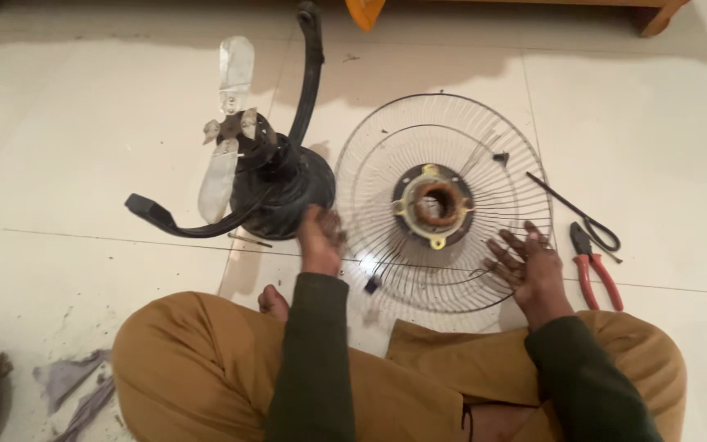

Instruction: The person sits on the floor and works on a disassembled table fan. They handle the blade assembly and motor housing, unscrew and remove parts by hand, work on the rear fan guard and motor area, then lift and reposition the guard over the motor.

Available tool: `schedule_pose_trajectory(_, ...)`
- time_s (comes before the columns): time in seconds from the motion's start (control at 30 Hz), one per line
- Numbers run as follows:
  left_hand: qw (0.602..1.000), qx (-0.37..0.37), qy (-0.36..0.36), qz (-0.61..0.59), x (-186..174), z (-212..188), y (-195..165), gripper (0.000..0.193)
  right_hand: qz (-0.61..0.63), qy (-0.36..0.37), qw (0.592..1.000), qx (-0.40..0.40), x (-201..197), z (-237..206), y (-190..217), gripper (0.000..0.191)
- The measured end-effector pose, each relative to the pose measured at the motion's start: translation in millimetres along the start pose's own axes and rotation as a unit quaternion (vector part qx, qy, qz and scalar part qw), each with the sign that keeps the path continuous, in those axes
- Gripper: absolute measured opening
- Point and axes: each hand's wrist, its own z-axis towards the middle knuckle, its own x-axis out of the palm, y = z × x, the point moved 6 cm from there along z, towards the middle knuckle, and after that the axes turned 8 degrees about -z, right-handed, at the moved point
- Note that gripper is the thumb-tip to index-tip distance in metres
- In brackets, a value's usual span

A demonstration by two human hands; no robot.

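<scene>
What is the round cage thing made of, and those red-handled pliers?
The round cage looks like thin metal wire: fine shiny spokes you can see the floor through, with a rusty-looking metal hub. The pliers seem to be dark steel jaws with red handles, probably a plastic or rubber coating.

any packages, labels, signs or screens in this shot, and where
None in view: no package, label, sign or screen.
What lies there is bare hardware: a wire fan guard on the tiled floor, a black fan motor to its left, red pliers at the right.
The left hand is at the motor, the right hand on the guard.
</scene>
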Motion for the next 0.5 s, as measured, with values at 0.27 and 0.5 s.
schedule_pose_trajectory(0.27, 0.914, 0.262, -0.287, -0.120, -38.1, -55.8, -106.0, 0.067, 0.106, -0.094, 0.989, -0.034, -37.6, 27.4, -8.0, 0.031)
schedule_pose_trajectory(0.5, 0.926, 0.366, -0.081, -0.050, -16.1, -16.1, -173.1, 0.020, 0.236, -0.039, 0.965, -0.108, -44.2, 28.5, 7.1, 0.032)
